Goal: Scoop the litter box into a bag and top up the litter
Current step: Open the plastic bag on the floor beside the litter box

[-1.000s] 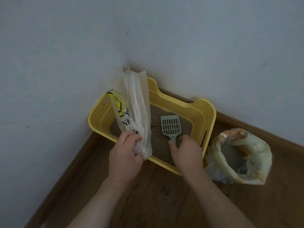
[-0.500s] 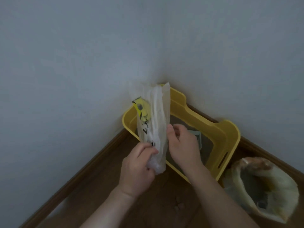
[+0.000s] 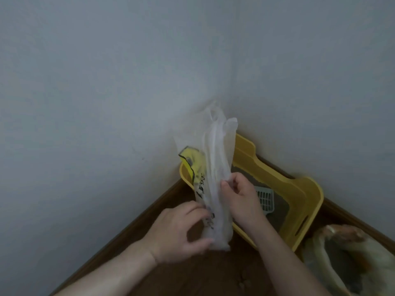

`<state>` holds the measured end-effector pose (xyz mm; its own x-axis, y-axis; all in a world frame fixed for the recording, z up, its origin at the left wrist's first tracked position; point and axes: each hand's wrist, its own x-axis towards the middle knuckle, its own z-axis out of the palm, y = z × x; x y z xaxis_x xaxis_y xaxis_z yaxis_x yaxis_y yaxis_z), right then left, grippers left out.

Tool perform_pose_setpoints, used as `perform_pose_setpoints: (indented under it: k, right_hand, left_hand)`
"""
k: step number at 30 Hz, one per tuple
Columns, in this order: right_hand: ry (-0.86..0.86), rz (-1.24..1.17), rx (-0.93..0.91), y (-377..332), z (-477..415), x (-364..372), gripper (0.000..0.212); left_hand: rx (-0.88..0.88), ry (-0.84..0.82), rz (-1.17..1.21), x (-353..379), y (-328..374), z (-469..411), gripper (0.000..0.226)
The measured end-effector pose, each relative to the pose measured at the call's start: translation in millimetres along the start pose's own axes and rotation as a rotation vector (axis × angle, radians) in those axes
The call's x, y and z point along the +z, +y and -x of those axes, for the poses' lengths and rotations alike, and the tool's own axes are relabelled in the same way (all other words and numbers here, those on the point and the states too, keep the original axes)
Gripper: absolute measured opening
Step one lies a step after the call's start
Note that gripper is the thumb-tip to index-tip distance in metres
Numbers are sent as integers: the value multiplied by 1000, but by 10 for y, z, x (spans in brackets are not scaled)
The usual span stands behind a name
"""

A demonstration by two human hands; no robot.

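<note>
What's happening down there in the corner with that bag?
A person is holding a thin plastic bag in both hands, the left hand near its bottom and the right hand pinching it higher up, seemingly working it open. Behind it a yellow litter box sits in the corner with a grey scoop lying in the litter. An open sack of litter stands beside it.

Black printed characters running down the plastic bag (image 3: 210, 184) at frame centre, beside a yellow patch with a dark edge; too blurred and crumpled to read. Faint orange and white print on the open sack (image 3: 350, 259) at lower right, likewise unreadable. No legible word, brand or number anywhere.
</note>
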<state>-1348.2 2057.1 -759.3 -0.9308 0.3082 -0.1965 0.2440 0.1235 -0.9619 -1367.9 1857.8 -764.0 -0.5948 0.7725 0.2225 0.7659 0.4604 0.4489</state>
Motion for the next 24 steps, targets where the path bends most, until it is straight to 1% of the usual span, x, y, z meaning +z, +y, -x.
perform_pose_setpoints:
  k: [3, 7, 9, 10, 12, 15, 17, 18, 20, 24]
  right_hand:
    - [-16, 16, -39, -58, 90, 16, 13]
    - [-29, 10, -67, -37, 227, 90, 11]
    - [-46, 0, -66, 10, 305, 98, 10]
    - [-52, 0, -66, 35, 349, 97, 9]
    - [-64, 6, -69, 85, 439, 95, 9]
    - [-96, 15, -75, 121, 545, 103, 8]
    - [-106, 28, -81, 131, 580, 122, 10]
    - [-99, 39, -84, 143, 587, 132, 12]
    - [-80, 65, -86, 168, 594, 147, 16]
    - [-63, 151, -62, 191, 582, 173, 9]
  left_hand:
    - [-38, 126, 32, -232, -81, -119, 29]
    - [-163, 345, 52, -417, -213, -256, 21]
    - [-241, 407, 97, -480, -242, -282, 22]
    - [-273, 425, 107, -506, -241, -287, 29]
    - [-325, 411, 100, -550, -240, -292, 48]
    - [-364, 267, 122, -623, -261, -340, 76]
    - [-400, 172, 194, -648, -301, -377, 83]
    - [-424, 147, 238, -648, -330, -388, 81]
    - [-464, 147, 306, -620, -375, -383, 70]
    - [-473, 244, 330, -568, -427, -334, 38]
